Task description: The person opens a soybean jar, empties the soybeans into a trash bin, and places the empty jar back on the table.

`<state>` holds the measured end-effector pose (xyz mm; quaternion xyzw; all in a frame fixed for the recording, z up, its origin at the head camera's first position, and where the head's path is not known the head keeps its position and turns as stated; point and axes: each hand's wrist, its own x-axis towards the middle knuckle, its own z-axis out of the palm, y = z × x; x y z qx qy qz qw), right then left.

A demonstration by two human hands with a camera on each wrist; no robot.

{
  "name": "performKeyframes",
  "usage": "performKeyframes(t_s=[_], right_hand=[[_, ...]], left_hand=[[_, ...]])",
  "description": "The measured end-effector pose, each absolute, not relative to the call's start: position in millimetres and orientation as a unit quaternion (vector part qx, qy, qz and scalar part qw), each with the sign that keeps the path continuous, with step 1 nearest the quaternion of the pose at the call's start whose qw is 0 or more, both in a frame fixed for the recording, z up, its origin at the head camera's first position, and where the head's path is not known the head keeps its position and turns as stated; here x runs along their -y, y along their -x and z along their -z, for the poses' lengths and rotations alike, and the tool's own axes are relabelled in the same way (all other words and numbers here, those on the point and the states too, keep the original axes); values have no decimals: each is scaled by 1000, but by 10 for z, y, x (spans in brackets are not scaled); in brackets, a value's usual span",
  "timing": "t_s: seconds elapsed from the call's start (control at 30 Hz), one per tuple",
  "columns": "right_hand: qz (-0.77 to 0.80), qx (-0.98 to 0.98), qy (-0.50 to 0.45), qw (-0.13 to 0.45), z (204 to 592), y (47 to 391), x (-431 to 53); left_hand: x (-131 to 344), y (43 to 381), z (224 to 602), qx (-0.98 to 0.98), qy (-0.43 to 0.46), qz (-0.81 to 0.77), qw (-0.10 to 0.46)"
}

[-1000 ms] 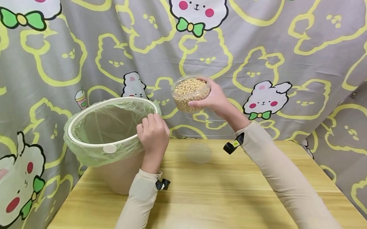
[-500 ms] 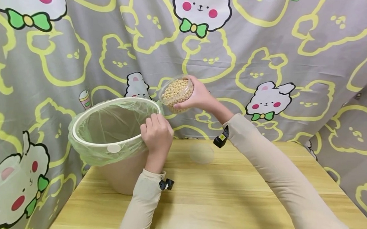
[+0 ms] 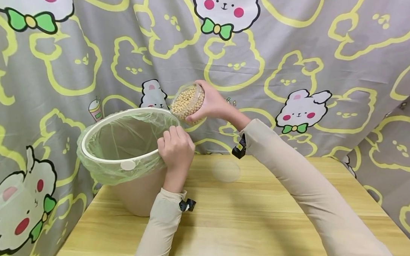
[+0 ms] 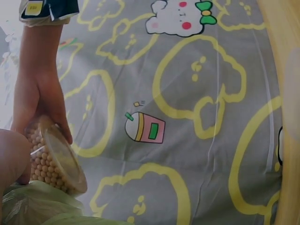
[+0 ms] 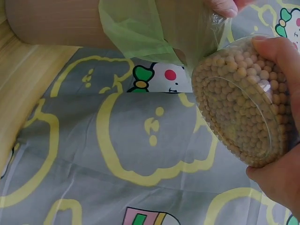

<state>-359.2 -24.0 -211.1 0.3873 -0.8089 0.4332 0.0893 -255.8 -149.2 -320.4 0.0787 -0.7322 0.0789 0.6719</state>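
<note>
My left hand grips the near right rim of a beige trash bin, its fingers curled over the edge. A green liner bag is folded over the outside, under a white ring. In my right hand is a clear round plastic jar, lidless and full of pale soybeans. Its mouth tips left toward the bin, right at the rim's right side. From the right wrist view, the jar's base shows between thumb and fingers. The beans are still inside the jar.
A translucent round lid lies on the wooden table, right of the bin. Behind the table hangs a grey curtain with bunny and bear prints. Both wrists carry small black cameras.
My right hand has carried the jar left to the bin's rim and tilted it further, its mouth turning toward the bin. My left hand keeps its grip on the rim.
</note>
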Motion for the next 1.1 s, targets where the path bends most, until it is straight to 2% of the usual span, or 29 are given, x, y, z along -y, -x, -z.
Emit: performKeyframes(t_s=[1.1], right_hand=[[-271,855,-425,118,1793,3519,437]], left_hand=[[1521,2545,3204,730,-77,-72,676]])
